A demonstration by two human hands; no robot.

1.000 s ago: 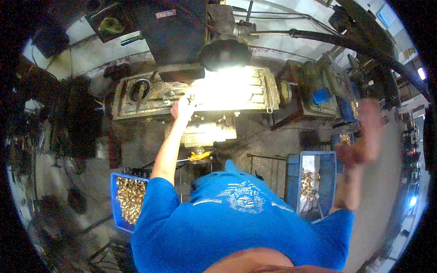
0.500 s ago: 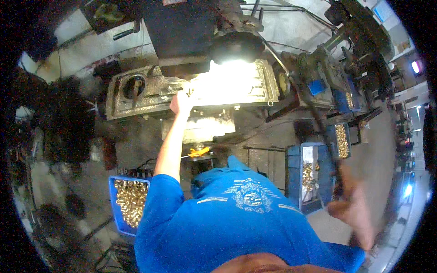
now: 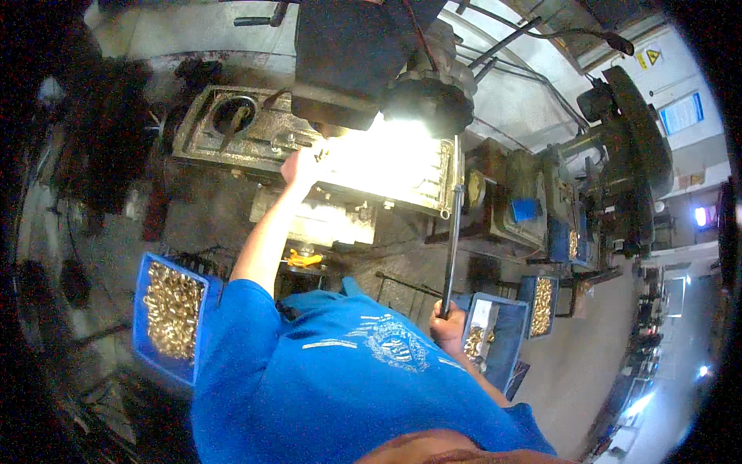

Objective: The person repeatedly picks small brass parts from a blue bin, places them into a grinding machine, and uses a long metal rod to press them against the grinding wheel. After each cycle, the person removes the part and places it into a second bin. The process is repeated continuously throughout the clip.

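Observation:
My right hand [image 3: 448,323] grips the lower end of a long metal lever [image 3: 454,240] that runs down from the round dark hub [image 3: 437,93] of a machine. My left arm reaches forward, and my left hand [image 3: 300,166] is closed at the near edge of the wet, grooved metal machine table [image 3: 202,145]. Glare from a bright lamp washes out the table's middle, so whatever the left fingers hold cannot be made out. Just above this hand hangs the machine's dark box-shaped housing [image 3: 340,69].
A blue crate [image 3: 139,309] of small brass parts stands at my left. To my right are another blue crate [image 3: 506,309] with brass parts and a smaller filled bin [image 3: 529,309]. An orange-yellow object [image 3: 303,260] lies below the table. Another machine [image 3: 525,185] stands farther right.
My right hand and the lever have swung inward, from far right to beside my body; the lever now hangs nearly straight down. My left hand stays at the table. The whole view has turned.

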